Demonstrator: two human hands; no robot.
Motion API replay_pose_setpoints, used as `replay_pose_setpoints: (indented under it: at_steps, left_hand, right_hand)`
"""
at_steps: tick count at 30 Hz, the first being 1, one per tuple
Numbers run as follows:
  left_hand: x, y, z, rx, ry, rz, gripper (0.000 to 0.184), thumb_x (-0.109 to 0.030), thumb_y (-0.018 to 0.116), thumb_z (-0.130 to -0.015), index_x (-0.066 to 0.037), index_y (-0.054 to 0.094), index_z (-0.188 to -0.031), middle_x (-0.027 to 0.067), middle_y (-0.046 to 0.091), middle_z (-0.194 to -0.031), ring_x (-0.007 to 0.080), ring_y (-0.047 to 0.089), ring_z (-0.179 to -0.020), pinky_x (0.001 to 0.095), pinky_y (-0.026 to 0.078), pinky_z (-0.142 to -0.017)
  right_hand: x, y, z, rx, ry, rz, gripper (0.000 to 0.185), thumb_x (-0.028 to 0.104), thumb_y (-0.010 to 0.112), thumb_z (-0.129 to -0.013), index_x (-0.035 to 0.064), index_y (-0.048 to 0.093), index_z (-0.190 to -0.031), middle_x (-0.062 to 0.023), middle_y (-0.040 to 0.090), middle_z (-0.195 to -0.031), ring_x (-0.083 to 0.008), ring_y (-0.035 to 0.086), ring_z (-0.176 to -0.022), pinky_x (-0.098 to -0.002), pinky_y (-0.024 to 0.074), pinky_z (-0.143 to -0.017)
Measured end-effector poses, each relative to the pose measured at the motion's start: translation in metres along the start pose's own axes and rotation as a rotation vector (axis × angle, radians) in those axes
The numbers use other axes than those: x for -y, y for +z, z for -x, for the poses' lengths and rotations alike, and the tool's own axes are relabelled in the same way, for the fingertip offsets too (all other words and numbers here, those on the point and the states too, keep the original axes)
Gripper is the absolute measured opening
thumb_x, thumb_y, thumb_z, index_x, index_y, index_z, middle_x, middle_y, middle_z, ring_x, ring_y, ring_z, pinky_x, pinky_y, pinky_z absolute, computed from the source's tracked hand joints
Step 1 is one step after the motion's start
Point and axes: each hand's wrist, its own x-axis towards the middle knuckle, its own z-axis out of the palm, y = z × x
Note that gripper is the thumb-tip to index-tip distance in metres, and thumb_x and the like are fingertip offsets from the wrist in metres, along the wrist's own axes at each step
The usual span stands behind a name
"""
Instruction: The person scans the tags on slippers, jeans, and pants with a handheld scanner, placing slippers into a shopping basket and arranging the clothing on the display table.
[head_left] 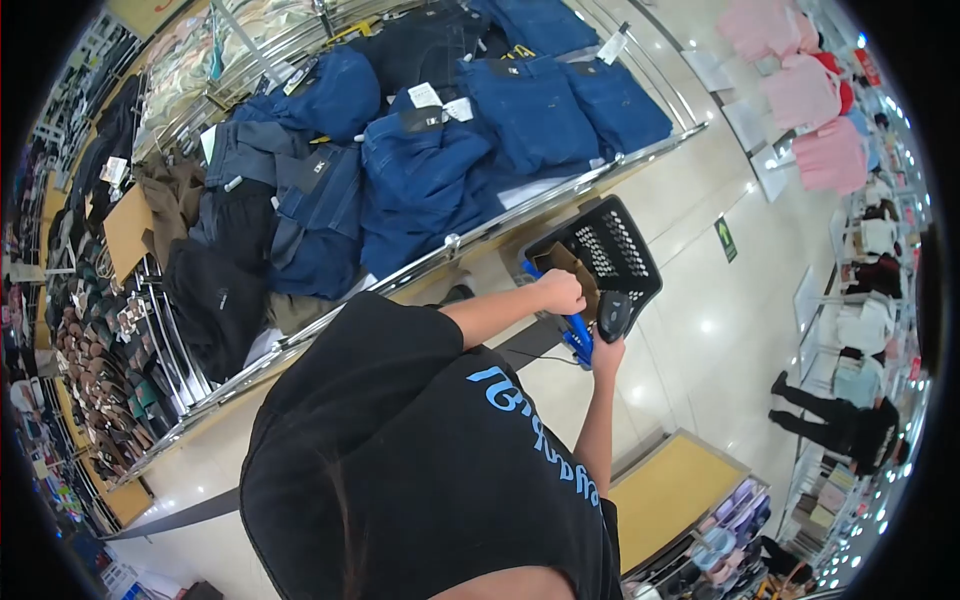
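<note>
My left hand point(562, 292) is closed around a blue handle point(578, 330) that runs along the near side of a black shopping basket point(640, 255). Just to its right, my right hand point(606, 352) grips a rounded black handheld device point(613, 314); its exact kind is unclear. The device is held over the basket's near corner. Inside the basket lies something brown like cardboard point(565, 262), partly covered by my left hand. A thin dark cable point(535, 355) shows below the handle.
To the left, a metal-railed display table point(455, 243) carries folded blue jeans point(530, 110) and dark trousers point(215, 300). A yellow-topped stand point(670, 490) is at lower right. Clothing racks line the right side, where a person in black point(850, 430) stands. A green floor sign point(725, 240) marks the tiles.
</note>
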Motion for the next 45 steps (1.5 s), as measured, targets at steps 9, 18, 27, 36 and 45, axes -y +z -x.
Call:
replay_pose_setpoints:
  at_steps: [9,18,27,36,45]
  left_hand:
    - [0.005,-0.002,-0.081,-0.003,0.052,0.028,0.041,-0.034,0.045,-0.082,-0.004,0.068,-0.067,0.0178,0.063,-0.066,0.0357,0.063,-0.064,0.0446,0.05,-0.062]
    - [0.003,-0.004,-0.12,-0.001,0.143,0.088,0.037,-0.033,0.047,-0.083,-0.005,0.067,-0.069,0.0163,0.064,-0.067,0.0351,0.062,-0.065,0.045,0.05,-0.06]
    - [0.01,-0.126,-0.139,-0.584,0.068,0.418,0.015,-0.016,0.051,-0.085,-0.007,0.061,-0.079,0.0101,0.058,-0.081,0.0284,0.056,-0.085,0.0397,0.046,-0.075]
    - [0.12,-0.157,-0.017,-1.187,-0.927,-0.251,0.024,-0.013,0.062,-0.07,-0.011,0.064,-0.094,0.0151,0.055,-0.108,0.0357,0.049,-0.106,0.0462,0.043,-0.085]
    - [0.152,-0.151,0.008,-0.861,-1.1,-0.255,0.063,-0.021,0.076,-0.062,-0.015,0.048,-0.117,0.0105,0.052,-0.105,0.0304,0.05,-0.097,0.042,0.04,-0.081]
  right_hand:
    - [-0.01,-0.019,-0.079,0.023,0.006,0.018,0.027,0.014,0.067,-0.078,-0.0061,0.061,-0.095,-0.0113,0.064,-0.084,-0.0172,0.057,-0.076,-0.0312,0.0458,-0.073]
    - [-0.017,-0.042,-0.127,0.159,0.054,0.013,0.026,0.015,0.068,-0.08,-0.0075,0.063,-0.092,-0.0106,0.064,-0.082,-0.0152,0.055,-0.073,-0.0311,0.0455,-0.07]
    - [-0.014,-0.049,-0.165,0.212,0.018,0.138,0.027,0.013,0.069,-0.078,-0.009,0.062,-0.092,-0.0114,0.063,-0.075,-0.0163,0.06,-0.067,-0.0306,0.0494,-0.062]
    - [-0.04,-0.037,-0.225,0.33,-0.191,0.185,0.027,0.016,0.068,-0.078,-0.0076,0.062,-0.09,-0.0117,0.063,-0.071,-0.017,0.06,-0.061,-0.0294,0.048,-0.059]
    - [0.11,-0.025,-0.272,0.835,0.004,0.387,0.024,0.018,0.066,-0.079,-0.0035,0.059,-0.085,-0.0057,0.057,-0.057,-0.0111,0.054,-0.046,-0.0247,0.0431,-0.044]
